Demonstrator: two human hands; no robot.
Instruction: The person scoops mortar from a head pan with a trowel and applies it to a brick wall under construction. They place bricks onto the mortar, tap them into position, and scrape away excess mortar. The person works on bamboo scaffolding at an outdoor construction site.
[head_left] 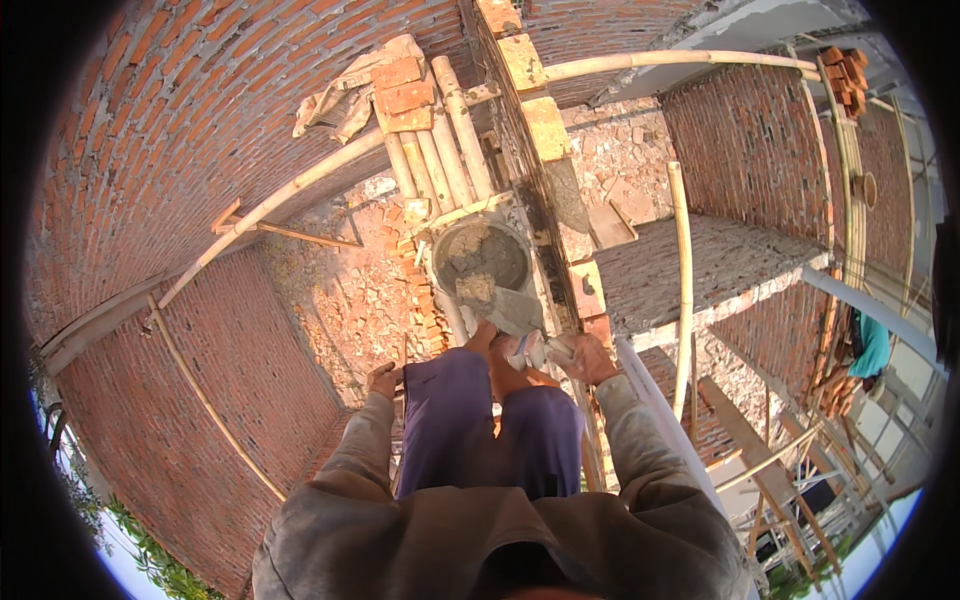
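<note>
My right hand (pixel 585 358) is closed around the handle of a trowel (pixel 515 312), beside the brick wall on my right. Its grey blade points left over the near rim of a round bucket (pixel 437 262). Grey wet mortar (pixel 485 255) fills much of the bucket, and a lighter lump sits at the blade's tip. By the outer side of my left knee, my left hand (pixel 383 380) has curled fingers; what they grip, if anything, is too small to make out. My bare feet are just below the bucket.
A narrow wall top (pixel 545 130) with spaced bricks runs away from me on the right. Beyond the bucket lie bamboo poles (pixel 455 130) bearing stacked bricks (pixel 403 90) and a crumpled sack (pixel 350 85). Rubble (pixel 340 290) covers the ground far below. An upright bamboo pole (pixel 684 290) stands right.
</note>
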